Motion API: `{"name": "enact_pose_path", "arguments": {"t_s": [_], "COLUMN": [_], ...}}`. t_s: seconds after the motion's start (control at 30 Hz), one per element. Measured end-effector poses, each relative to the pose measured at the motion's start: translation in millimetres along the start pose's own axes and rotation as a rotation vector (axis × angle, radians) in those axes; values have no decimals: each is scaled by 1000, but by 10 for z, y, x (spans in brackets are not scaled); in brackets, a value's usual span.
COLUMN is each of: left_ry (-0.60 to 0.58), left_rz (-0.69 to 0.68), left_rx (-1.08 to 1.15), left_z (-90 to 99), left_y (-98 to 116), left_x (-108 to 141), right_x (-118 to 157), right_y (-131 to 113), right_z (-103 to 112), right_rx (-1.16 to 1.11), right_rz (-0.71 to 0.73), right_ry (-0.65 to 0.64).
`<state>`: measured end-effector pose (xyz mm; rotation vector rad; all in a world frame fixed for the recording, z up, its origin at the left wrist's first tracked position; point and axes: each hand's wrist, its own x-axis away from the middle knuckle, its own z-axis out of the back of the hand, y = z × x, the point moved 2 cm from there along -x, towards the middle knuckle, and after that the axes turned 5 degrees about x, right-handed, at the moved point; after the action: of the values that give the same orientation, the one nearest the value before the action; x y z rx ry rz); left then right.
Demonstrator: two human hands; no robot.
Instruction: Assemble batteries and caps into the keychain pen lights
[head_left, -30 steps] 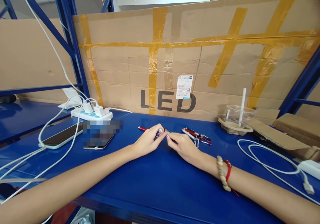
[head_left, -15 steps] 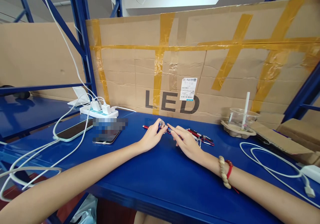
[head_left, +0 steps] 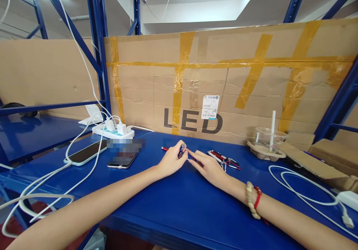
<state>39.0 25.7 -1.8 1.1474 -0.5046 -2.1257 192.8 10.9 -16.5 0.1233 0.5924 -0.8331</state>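
My left hand (head_left: 173, 158) is closed, thumb and fingers pinching a small item with a silver metal end (head_left: 182, 146); most of it is hidden by the fingers. My right hand (head_left: 209, 165) meets it from the right, its thumb and index finger brought up to the same item; what sits between those fingertips is too small to make out. Behind my left hand a red pen-like stick (head_left: 164, 149) shows its end; I cannot tell whether it is held or lies on the table. Just beyond my right hand lie several red and silver pen-like pieces with small clips (head_left: 225, 158).
Two phones (head_left: 86, 153) (head_left: 122, 161) lie at the left near a white power strip (head_left: 113, 132) with looping cables. A plastic cup with a straw (head_left: 269, 138) stands in a carton tray at the right, near a white cable (head_left: 302, 192). A cardboard sheet (head_left: 140, 93) backs the blue table (head_left: 173, 212).
The view has tilted up slightly, so everything sits lower in the picture. Both hands stay together at the small item, with only slight finger shifts.
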Motion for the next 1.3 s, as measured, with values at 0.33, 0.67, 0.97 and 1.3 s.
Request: {"name": "enact_pose_path", "arguments": {"t_s": [0.33,0.67,0.97,1.3], "left_ry": [-11,-42,-75,-57], "left_rz": [41,98,131,73], "left_rx": [-181,16,-21,56], "left_z": [6,-19,-46,-57], "left_y": [1,6,-38,-46], "left_x": [6,-6,-3,-16], "right_x": [-16,-32,-13,-16], "right_y": [-15,37,33,68], "right_z": [32,54,64,42], "right_rx": [-24,-48,-32,-100], "right_rz": [-34,-107,-100,-120], "right_ry": [12,124,119,116]}}
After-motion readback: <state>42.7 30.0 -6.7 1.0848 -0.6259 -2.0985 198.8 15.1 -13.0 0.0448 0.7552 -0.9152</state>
